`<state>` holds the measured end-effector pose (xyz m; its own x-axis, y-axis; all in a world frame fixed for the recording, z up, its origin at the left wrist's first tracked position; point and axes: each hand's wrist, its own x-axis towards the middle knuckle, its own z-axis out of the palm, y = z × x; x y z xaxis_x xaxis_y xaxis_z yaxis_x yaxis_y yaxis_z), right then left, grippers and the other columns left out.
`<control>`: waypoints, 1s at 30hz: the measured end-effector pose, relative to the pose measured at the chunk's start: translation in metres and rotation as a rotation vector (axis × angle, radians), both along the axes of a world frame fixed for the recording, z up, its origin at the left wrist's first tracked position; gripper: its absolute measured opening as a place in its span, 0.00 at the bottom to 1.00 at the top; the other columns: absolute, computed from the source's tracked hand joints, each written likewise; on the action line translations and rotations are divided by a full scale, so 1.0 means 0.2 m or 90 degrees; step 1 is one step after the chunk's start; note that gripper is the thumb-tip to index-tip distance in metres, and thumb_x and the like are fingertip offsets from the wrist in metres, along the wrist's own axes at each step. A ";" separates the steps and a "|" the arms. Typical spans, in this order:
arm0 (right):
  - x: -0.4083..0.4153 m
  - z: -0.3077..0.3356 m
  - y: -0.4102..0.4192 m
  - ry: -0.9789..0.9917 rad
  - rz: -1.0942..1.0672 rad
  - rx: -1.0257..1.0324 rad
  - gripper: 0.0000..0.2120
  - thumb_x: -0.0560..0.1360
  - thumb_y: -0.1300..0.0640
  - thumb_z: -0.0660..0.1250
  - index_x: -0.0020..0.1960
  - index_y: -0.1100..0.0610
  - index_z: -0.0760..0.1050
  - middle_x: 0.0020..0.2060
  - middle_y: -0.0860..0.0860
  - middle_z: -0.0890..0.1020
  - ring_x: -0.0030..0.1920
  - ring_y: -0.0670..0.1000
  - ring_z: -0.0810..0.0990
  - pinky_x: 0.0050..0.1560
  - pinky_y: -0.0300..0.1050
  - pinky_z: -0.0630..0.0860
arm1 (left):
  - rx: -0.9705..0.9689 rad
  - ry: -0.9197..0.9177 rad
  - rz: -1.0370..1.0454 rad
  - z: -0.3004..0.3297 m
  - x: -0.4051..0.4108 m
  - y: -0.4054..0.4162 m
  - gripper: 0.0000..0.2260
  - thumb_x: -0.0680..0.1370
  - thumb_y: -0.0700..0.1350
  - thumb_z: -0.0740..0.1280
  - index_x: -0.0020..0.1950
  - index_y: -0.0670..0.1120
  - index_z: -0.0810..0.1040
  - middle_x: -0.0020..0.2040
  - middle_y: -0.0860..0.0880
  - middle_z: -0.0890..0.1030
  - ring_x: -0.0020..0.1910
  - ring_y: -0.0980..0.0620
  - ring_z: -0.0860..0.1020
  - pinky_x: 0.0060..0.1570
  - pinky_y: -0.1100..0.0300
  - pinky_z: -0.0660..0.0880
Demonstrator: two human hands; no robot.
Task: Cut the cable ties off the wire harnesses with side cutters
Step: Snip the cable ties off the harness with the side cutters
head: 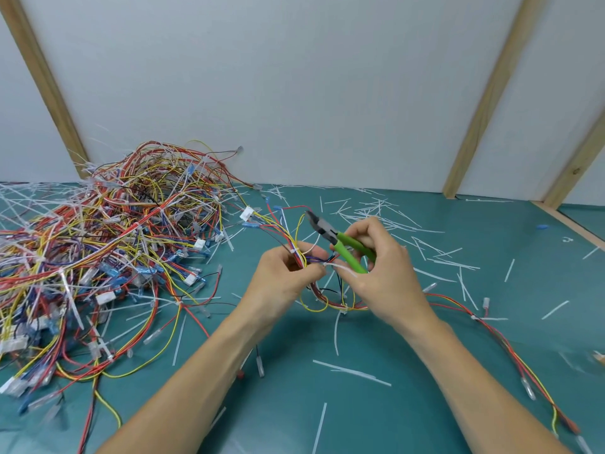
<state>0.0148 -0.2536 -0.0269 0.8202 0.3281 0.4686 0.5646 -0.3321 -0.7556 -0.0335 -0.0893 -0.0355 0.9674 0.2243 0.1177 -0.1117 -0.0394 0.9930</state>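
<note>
Teal mat [425,371]: right hand [383,273] grips unbranded green side cutters [340,240].

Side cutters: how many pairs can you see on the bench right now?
1. The green-handled side cutters are in the right hand, nose pointing up-left above the harness that the left hand holds. Another pair could lie hidden under the wire pile.

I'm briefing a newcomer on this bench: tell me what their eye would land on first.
First, the big tangled pile of wire harnesses heaped at the left of the teal mat. Then, centre frame, the right hand gripping green-handled side cutters beside the left hand, which holds one harness. White cut cable ties litter the mat.
</note>
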 end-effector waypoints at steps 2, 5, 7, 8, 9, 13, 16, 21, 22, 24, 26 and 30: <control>0.01 0.00 -0.01 0.016 0.009 0.004 0.18 0.71 0.59 0.79 0.50 0.48 0.72 0.44 0.45 0.86 0.47 0.54 0.84 0.51 0.54 0.80 | -0.034 0.007 -0.008 0.00 0.00 0.00 0.08 0.74 0.34 0.71 0.42 0.47 0.83 0.37 0.50 0.83 0.38 0.52 0.79 0.48 0.62 0.79; 0.01 0.01 -0.01 0.038 0.013 0.057 0.15 0.72 0.58 0.77 0.47 0.46 0.71 0.42 0.45 0.87 0.44 0.54 0.84 0.50 0.53 0.80 | -0.116 0.037 0.042 -0.01 0.01 0.01 0.04 0.78 0.37 0.69 0.45 0.43 0.83 0.37 0.49 0.83 0.37 0.51 0.81 0.47 0.57 0.83; 0.01 0.00 -0.01 0.048 0.007 0.077 0.14 0.72 0.58 0.76 0.46 0.45 0.71 0.41 0.46 0.87 0.43 0.50 0.84 0.48 0.48 0.79 | -0.095 0.068 0.074 -0.02 0.02 0.02 0.05 0.79 0.40 0.70 0.46 0.39 0.83 0.35 0.48 0.83 0.34 0.51 0.81 0.41 0.58 0.83; 0.01 -0.01 0.00 0.053 0.002 0.077 0.14 0.73 0.58 0.76 0.47 0.45 0.71 0.41 0.46 0.86 0.42 0.50 0.84 0.47 0.46 0.79 | -0.068 0.086 0.077 -0.03 0.02 0.02 0.06 0.78 0.41 0.71 0.45 0.39 0.83 0.34 0.48 0.84 0.34 0.51 0.82 0.41 0.58 0.83; 0.02 -0.02 0.00 0.058 -0.007 0.072 0.14 0.73 0.58 0.76 0.47 0.45 0.71 0.40 0.46 0.86 0.42 0.50 0.83 0.45 0.44 0.79 | -0.043 0.101 0.072 -0.03 0.02 0.03 0.07 0.78 0.43 0.71 0.45 0.39 0.82 0.35 0.48 0.85 0.34 0.51 0.83 0.42 0.57 0.83; 0.03 -0.05 0.02 0.057 -0.066 0.070 0.13 0.74 0.57 0.76 0.48 0.47 0.71 0.38 0.45 0.84 0.36 0.45 0.80 0.38 0.36 0.73 | -0.077 0.123 -0.013 -0.02 0.02 0.03 0.13 0.76 0.47 0.75 0.52 0.39 0.81 0.44 0.43 0.87 0.45 0.45 0.86 0.51 0.52 0.81; 0.05 -0.05 0.02 0.094 -0.099 0.103 0.13 0.75 0.57 0.75 0.48 0.47 0.71 0.37 0.48 0.84 0.31 0.44 0.75 0.34 0.34 0.69 | -0.186 0.126 -0.125 -0.02 0.02 0.03 0.24 0.69 0.42 0.79 0.61 0.40 0.75 0.49 0.39 0.86 0.49 0.42 0.86 0.57 0.52 0.80; 0.07 -0.07 0.03 0.262 -0.072 0.155 0.11 0.75 0.60 0.74 0.52 0.54 0.73 0.29 0.43 0.81 0.28 0.50 0.68 0.32 0.42 0.66 | -0.097 0.071 -0.083 -0.03 0.01 0.02 0.11 0.74 0.35 0.75 0.55 0.41 0.81 0.40 0.45 0.85 0.37 0.50 0.83 0.43 0.64 0.78; 0.07 -0.08 0.03 0.296 -0.071 0.167 0.11 0.75 0.60 0.74 0.52 0.55 0.73 0.27 0.43 0.80 0.27 0.49 0.69 0.33 0.43 0.66 | -0.085 0.059 -0.064 -0.03 0.01 0.02 0.09 0.74 0.35 0.75 0.53 0.41 0.82 0.39 0.45 0.85 0.36 0.52 0.83 0.41 0.66 0.77; 0.07 -0.07 0.04 0.355 -0.075 0.187 0.11 0.75 0.61 0.74 0.52 0.55 0.74 0.26 0.44 0.78 0.26 0.47 0.71 0.32 0.42 0.68 | -0.072 0.042 -0.043 -0.03 0.02 0.02 0.06 0.74 0.35 0.74 0.50 0.41 0.83 0.39 0.45 0.85 0.35 0.53 0.82 0.39 0.69 0.76; 0.06 -0.06 0.03 0.420 -0.066 0.214 0.11 0.75 0.62 0.74 0.52 0.56 0.74 0.27 0.48 0.76 0.25 0.48 0.71 0.28 0.40 0.70 | -0.059 0.034 -0.037 -0.04 0.02 0.02 0.04 0.75 0.35 0.74 0.48 0.42 0.83 0.37 0.46 0.85 0.34 0.54 0.82 0.40 0.69 0.76; 0.05 -0.04 0.02 0.503 -0.023 0.208 0.10 0.76 0.62 0.74 0.52 0.58 0.74 0.27 0.51 0.76 0.24 0.52 0.72 0.25 0.39 0.71 | -0.009 0.035 -0.019 -0.05 0.02 0.01 0.05 0.79 0.35 0.69 0.45 0.43 0.80 0.33 0.50 0.82 0.34 0.55 0.80 0.42 0.67 0.76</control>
<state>0.0245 -0.2487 -0.0357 0.9532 0.2436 -0.1792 -0.1758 -0.0360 -0.9838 -0.0292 -0.0880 -0.0462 0.9786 0.1966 0.0609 -0.0575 -0.0231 0.9981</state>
